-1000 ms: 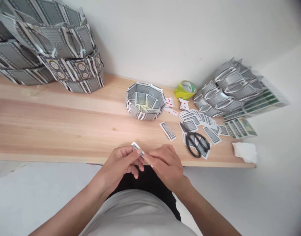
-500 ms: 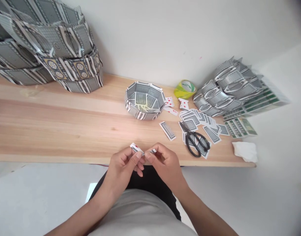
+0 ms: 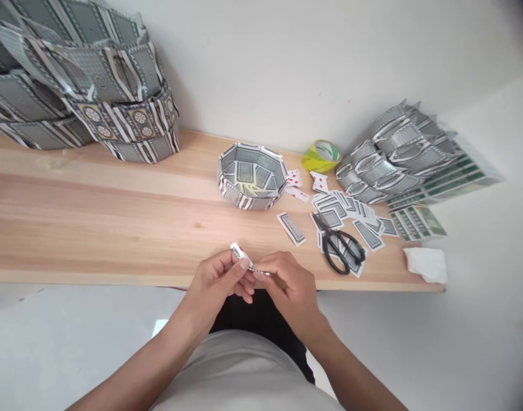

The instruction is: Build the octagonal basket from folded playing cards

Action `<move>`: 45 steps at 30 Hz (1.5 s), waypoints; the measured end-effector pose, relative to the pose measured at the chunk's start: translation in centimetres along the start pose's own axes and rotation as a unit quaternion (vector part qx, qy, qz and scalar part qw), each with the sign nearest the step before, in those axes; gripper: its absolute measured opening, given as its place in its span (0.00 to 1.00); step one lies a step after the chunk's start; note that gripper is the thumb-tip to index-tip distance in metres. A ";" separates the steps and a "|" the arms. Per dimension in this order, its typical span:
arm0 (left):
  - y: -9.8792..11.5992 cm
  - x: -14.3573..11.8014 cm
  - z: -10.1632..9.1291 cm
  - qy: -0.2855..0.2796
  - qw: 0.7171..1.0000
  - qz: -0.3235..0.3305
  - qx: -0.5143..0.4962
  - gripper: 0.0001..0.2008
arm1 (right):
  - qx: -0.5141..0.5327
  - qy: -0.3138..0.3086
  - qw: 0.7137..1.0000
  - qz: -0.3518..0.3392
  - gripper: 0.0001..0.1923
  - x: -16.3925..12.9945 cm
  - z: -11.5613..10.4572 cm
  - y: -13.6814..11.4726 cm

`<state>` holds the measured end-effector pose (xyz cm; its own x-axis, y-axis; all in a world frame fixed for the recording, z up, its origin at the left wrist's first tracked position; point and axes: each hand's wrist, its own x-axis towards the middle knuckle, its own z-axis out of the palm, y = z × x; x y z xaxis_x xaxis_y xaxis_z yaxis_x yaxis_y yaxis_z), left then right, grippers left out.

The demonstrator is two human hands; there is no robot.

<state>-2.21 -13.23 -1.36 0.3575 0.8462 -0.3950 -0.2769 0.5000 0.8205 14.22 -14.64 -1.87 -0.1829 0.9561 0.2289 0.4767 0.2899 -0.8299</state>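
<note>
- Card (image 3: 239, 251), folded into a narrow strip, is held at the near edge of a wooden counter (image 3: 116, 228).
- Left hand (image 3: 221, 277) pinches it between thumb and fingers, lower fingers loosely curled.
- Right hand (image 3: 293, 285), nearly closed, grips a thin patterned edge at the strip's right end; whether a second piece, unclear.
- Farther off, a many-sided basket (image 3: 246, 201) stands left of a lone strip (image 3: 291, 228).
- Right, black-handled scissors (image 3: 328, 230) rest on spread cards (image 3: 366, 210).

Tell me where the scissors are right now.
In the head view, the scissors lie on the right part of the table, atop scattered cards, right of the right hand.
</note>
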 end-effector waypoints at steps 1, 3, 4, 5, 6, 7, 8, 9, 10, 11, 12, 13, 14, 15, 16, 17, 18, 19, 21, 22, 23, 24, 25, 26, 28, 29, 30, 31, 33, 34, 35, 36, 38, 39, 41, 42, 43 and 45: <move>0.0 0.0 0.0 0.001 1.000 0.003 0.003 0.13 | -0.014 -0.002 1.000 -0.023 0.05 0.0 0.0 0.1; 0.0 0.0 0.0 0.011 1.000 0.017 0.010 0.12 | -0.021 -0.005 0.999 -0.045 0.05 0.1 -0.1 0.2; 0.0 0.1 0.0 0.016 1.000 0.022 0.012 0.12 | -0.023 -0.005 0.999 -0.049 0.05 0.2 -0.1 0.2; 0.0 0.1 0.0 0.019 0.999 0.024 0.012 0.13 | -0.028 -0.003 0.998 -0.055 0.05 0.2 -0.1 0.2; 0.1 0.1 0.1 0.017 1.000 0.020 0.009 0.13 | -0.039 -0.001 0.997 -0.065 0.06 0.1 -0.1 0.3; 0.2 0.1 0.1 0.009 1.000 0.009 0.005 0.13 | -0.055 0.003 0.995 -0.082 0.07 0.1 -0.2 0.3; 0.3 0.1 0.1 -0.001 1.000 -0.007 0.002 0.13 | -0.075 0.008 0.992 -0.105 0.08 0.0 -0.2 0.4; 0.4 0.1 0.0 -0.010 1.000 -0.024 0.001 0.13 | -0.095 0.015 0.986 -0.134 0.09 0.0 -0.3 0.5; 0.5 0.1 0.0 -0.017 0.999 -0.038 0.002 0.13 | -0.114 0.021 0.980 -0.162 0.10 -0.1 -0.3 0.7; 0.5 0.0 -0.1 -0.021 0.999 -0.045 0.004 0.13 | -0.129 0.025 0.974 -0.185 0.10 -0.1 -0.4 0.8; 0.5 0.0 -0.2 -0.020 0.999 -0.046 0.006 0.13 | -0.139 0.026 0.970 -0.200 0.11 -0.1 -0.4 0.9; 0.5 0.0 -0.2 -0.018 0.999 -0.042 0.008 0.13 | -0.143 0.023 0.967 -0.208 0.11 -0.2 -0.4 1.0; 0.5 0.0 -0.3 -0.014 0.999 -0.036 0.009 0.13 | -0.142 0.018 0.968 -0.208 0.11 -0.2 -0.5 1.1; 0.4 0.0 -0.3 -0.013 0.999 -0.029 0.011 0.13 | -0.136 0.013 0.970 -0.199 0.11 -0.2 -0.5 1.0; 0.2 -0.1 -0.4 -0.011 1.000 -0.020 0.016 0.13 | -0.123 0.009 0.976 -0.179 0.10 -0.2 -0.4 0.9; 0.1 -0.1 -0.4 -0.008 1.000 -0.009 0.023 0.13 | -0.103 0.005 0.984 -0.146 0.08 -0.2 -0.4 0.7; -0.1 -0.1 -0.3 -0.003 0.999 0.003 0.035 0.13 | -0.074 0.002 0.992 -0.098 0.06 -0.1 -0.3 0.4; -0.3 -0.2 -0.3 0.003 0.999 0.018 0.049 0.13 | -0.036 -0.003 0.999 -0.038 0.05 -0.1 -0.3 0.1; -0.7 -0.4 -0.2 0.018 0.995 0.048 0.082 0.13 | 0.049 -0.016 0.995 0.090 0.05 -0.1 -0.1 -0.4; -0.8 -0.5 -0.1 0.026 0.993 0.061 0.097 0.13 | 0.087 -0.022 0.986 0.143 0.07 -0.1 0.0 -0.6; -1.0 -0.7 0.0 0.033 0.991 0.072 0.110 0.13 | 0.117 -0.027 0.976 0.182 0.09 -0.1 0.0 -0.8; -1.1 -0.8 0.0 0.038 0.989 0.081 0.119 0.13 | 0.137 -0.030 0.968 0.208 0.10 -0.1 0.1 -0.9; -1.2 -0.8 0.1 0.042 0.987 0.087 0.126 0.13 | 0.148 -0.030 0.963 0.222 0.10 0.0 0.1 -1.0; -1.3 -0.9 0.2 0.044 0.986 0.091 0.131 0.12 | 0.155 -0.027 0.961 0.228 0.11 0.0 0.2 -1.0; -1.5 -0.9 0.4 0.044 0.985 0.096 0.136 0.12 | 0.156 -0.017 0.961 0.229 0.12 0.0 0.2 -1.0; -1.5 -0.9 0.5 0.043 0.985 0.096 0.137 0.12 | 0.151 -0.014 0.962 0.227 0.12 0.1 0.2 -1.0; -1.5 -0.8 0.5 0.041 0.985 0.096 0.139 0.12 | 0.144 -0.012 0.963 0.225 0.13 0.1 0.2 -0.9; -1.5 -0.7 0.6 0.039 0.985 0.094 0.140 0.12 | 0.136 -0.013 0.965 0.223 0.13 0.1 0.3 -0.9; -1.4 -0.5 0.6 0.035 0.985 0.089 0.141 0.13 | 0.119 -0.016 0.968 0.218 0.13 0.2 0.3 -0.7; -1.3 -0.5 0.6 0.033 0.986 0.083 0.142 0.13 | 0.113 -0.018 0.970 0.215 0.14 0.2 0.3 -0.6; -1.2 -0.4 0.6 0.032 0.986 0.077 0.143 0.13 | 0.107 -0.019 0.971 0.213 0.14 0.2 0.2 -0.6; -1.1 -0.4 0.5 0.033 0.986 0.071 0.144 0.13 | 0.101 -0.020 0.972 0.213 0.14 0.2 0.2 -0.5; -0.9 -0.4 0.6 0.035 0.987 0.060 0.143 0.13 | 0.091 -0.021 0.973 0.213 0.15 0.2 0.2 -0.4; -0.9 -0.4 0.6 0.036 0.988 0.057 0.142 0.13 | 0.090 -0.022 0.973 0.213 0.15 0.2 0.2 -0.4; -0.8 -0.4 0.7 0.035 0.988 0.053 0.142 0.13 | 0.093 -0.024 0.972 0.215 0.14 0.2 0.2 -0.4; -0.7 -0.3 0.7 0.034 0.988 0.052 0.143 0.13 | 0.097 -0.025 0.971 0.215 0.14 0.2 0.1 -0.4; -0.7 -0.3 0.8 0.033 0.988 0.052 0.144 0.13 | 0.101 -0.026 0.971 0.215 0.14 0.2 0.1 -0.4; -0.7 -0.3 0.8 0.035 0.987 0.052 0.145 0.13 | 0.107 -0.027 0.970 0.216 0.14 0.2 0.1 -0.4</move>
<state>-1.43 -13.99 -1.45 0.2755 0.9062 -0.3207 -0.0393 0.3440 0.9382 13.89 -14.55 -1.52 -0.0535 0.9809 -0.1870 0.3300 -0.1593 -0.9304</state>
